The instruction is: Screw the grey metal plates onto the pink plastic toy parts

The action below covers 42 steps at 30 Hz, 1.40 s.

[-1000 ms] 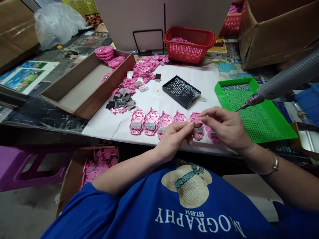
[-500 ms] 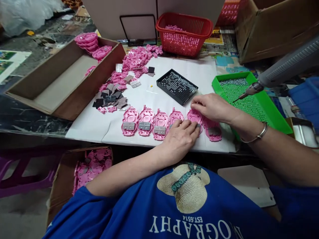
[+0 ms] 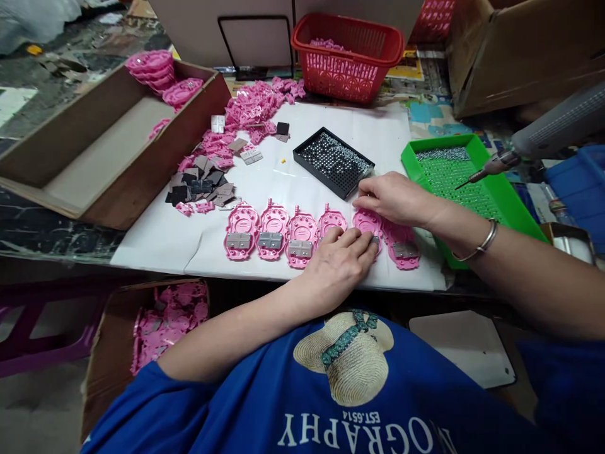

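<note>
Pink plastic casings [image 3: 241, 221], each with a grey rectangular plate in its lower half where visible, lie in a row along the front edge of the white work sheet. My left hand [image 3: 338, 261] rests palm down over the casings right of the middle, fingers slightly bent and apart, partly hiding them. My right hand [image 3: 394, 198] is pinched closed at the upper end of a pink casing [image 3: 367, 221], just below the black perforated tray [image 3: 331, 162] of screws. Whatever is between its fingertips is too small to see. Another casing [image 3: 404, 250] lies partly under my right wrist.
A green tray [image 3: 515, 217] of screws stands at right, under a hanging electric screwdriver [image 3: 524, 148]. Pink parts [image 3: 253, 107] and dark plates [image 3: 203, 180] are heaped at left beside a cardboard box [image 3: 155, 170]. A red basket [image 3: 347, 63] stands behind.
My right hand has shifted slightly left along the top of the casing, still pinched. My left hand stays on the casings. The whole view has shifted a little.
</note>
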Each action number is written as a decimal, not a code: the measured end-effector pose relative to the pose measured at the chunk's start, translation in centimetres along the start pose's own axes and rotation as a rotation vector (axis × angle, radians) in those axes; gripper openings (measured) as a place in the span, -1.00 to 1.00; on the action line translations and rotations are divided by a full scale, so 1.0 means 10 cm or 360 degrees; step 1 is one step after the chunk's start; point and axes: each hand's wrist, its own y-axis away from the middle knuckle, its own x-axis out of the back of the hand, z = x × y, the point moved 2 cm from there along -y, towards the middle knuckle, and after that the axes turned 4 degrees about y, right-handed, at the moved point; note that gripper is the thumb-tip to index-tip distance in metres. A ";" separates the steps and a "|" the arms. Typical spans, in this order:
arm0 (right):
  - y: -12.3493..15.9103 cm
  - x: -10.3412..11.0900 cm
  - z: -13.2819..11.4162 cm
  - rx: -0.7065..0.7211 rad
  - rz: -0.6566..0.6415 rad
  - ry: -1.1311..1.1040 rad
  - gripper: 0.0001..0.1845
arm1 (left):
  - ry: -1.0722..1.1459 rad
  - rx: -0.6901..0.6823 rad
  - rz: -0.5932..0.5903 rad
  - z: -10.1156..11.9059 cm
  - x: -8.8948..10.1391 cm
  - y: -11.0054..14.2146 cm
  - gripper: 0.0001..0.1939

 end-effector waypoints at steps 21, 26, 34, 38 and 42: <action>0.35 0.01 0.26 -0.0383 -0.0157 -0.1812 -0.85 | 0.0030 0.0008 -0.0048 -0.03 0.03 0.00 -0.67; 0.34 -0.07 0.32 -0.0318 -0.0012 -0.1536 -0.77 | 0.0016 -0.0040 -0.0020 -0.01 0.07 -0.01 -0.67; 0.40 0.04 0.34 -0.0197 -0.0342 -0.1565 -0.69 | 0.0007 -0.0363 0.0001 0.18 -0.05 -0.21 -0.66; 0.41 0.05 0.39 -0.0225 -0.0284 -0.1521 -0.72 | 0.0029 -0.0296 -0.0005 0.20 -0.13 -0.26 -0.63; 0.39 0.05 0.41 -0.0154 -0.0299 -0.1432 -0.83 | 0.0061 -0.0295 0.0045 0.19 -0.15 -0.25 -0.63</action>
